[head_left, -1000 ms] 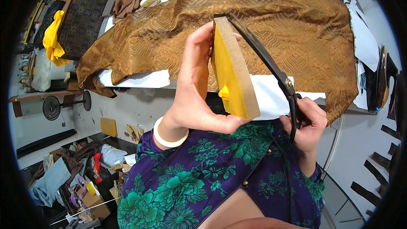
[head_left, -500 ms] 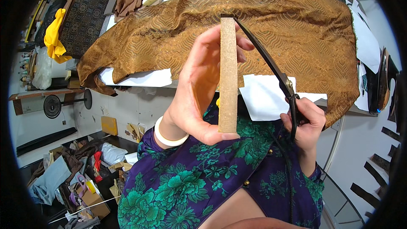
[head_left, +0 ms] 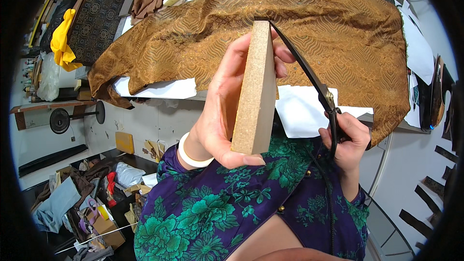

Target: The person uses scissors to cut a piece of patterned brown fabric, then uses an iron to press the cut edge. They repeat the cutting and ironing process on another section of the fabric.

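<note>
The left hand (head_left: 212, 128) grips the board (head_left: 256, 87); the right hand (head_left: 352, 142) grasps the scissors (head_left: 329, 98), their tip at the board's far end. Cloth (head_left: 348, 43) lies beyond.

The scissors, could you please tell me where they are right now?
In the head view, the scissors are right of centre, held in the right grip, slanting up and left in front of the brown patterned cloth toward the top of the board.
</note>
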The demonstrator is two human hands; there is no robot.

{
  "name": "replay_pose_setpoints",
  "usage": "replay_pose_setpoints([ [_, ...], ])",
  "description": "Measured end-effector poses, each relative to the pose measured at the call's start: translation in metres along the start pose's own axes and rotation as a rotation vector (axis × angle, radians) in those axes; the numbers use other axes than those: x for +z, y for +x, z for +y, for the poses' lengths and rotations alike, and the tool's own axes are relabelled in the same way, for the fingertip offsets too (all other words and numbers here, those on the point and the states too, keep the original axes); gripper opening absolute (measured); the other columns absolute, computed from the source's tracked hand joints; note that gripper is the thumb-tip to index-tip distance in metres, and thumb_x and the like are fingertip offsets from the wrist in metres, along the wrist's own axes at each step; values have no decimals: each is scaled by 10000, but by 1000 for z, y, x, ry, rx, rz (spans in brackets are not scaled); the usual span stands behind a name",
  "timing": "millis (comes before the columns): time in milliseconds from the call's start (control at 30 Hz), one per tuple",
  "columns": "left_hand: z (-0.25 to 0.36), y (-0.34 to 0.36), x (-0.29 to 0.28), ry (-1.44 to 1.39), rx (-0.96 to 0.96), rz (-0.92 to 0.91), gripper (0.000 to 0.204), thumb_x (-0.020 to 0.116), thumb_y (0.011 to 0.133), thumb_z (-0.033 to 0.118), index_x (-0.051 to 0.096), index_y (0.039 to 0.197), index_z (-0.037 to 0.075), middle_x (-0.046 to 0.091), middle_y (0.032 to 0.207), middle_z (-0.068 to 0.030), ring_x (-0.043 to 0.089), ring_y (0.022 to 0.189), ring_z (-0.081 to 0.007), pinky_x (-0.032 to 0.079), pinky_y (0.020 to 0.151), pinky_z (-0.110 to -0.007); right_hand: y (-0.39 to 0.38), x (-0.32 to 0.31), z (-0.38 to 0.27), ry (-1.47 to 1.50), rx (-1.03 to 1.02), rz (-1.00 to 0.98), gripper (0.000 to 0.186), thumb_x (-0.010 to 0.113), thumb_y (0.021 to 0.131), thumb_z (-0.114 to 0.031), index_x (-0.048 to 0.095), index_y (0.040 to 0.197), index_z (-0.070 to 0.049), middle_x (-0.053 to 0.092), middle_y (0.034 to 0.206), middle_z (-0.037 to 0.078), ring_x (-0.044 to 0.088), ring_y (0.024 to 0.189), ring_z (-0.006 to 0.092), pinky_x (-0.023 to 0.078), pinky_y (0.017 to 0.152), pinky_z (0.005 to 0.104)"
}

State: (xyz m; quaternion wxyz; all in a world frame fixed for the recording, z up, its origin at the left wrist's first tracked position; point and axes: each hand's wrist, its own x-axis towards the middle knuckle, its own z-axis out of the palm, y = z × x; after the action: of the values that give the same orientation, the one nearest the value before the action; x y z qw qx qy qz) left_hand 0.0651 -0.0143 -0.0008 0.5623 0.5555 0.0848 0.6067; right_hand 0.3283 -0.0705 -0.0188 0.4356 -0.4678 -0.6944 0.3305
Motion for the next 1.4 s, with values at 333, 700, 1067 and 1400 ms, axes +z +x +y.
replay_pose_setpoints([
  [333, 1, 2, 2, 63, 51, -34, 1330, 908, 476, 470, 250, 1511, -44, 467, 1342, -200, 496, 1189, -243, 388, 1032, -360, -1, 0, 0, 30, 12, -17, 381, 884, 679, -25, 740, 1021, 58, 547, 675, 8, 481, 585, 81, 365, 508, 243],
  [700, 9, -4, 7, 21, -67, 28, 1340, 868, 537, 567, 223, 1537, -51, 466, 1355, -200, 510, 1179, -241, 406, 1023, -379, -1, 2, -3, 18, 0, -8, 388, 885, 675, -36, 736, 1022, 55, 527, 671, 1, 466, 580, 79, 343, 504, 241],
  [1067, 45, 2, 35, -8, -421, 283, 1334, 862, 549, 574, 218, 1547, -33, 468, 1359, -188, 507, 1188, -242, 396, 1037, -385, -2, 5, -1, 5, 1, 12, 374, 889, 691, -32, 742, 1024, 56, 525, 660, 0, 468, 572, 76, 354, 501, 236],
  [1400, 46, 2, 38, -6, -467, 334, 1343, 861, 533, 561, 217, 1545, -41, 470, 1365, -190, 514, 1186, -238, 406, 1026, -378, -1, 5, -2, -16, -18, 12, 371, 879, 694, -6, 741, 1031, 64, 531, 662, 6, 472, 573, 78, 365, 504, 237],
])
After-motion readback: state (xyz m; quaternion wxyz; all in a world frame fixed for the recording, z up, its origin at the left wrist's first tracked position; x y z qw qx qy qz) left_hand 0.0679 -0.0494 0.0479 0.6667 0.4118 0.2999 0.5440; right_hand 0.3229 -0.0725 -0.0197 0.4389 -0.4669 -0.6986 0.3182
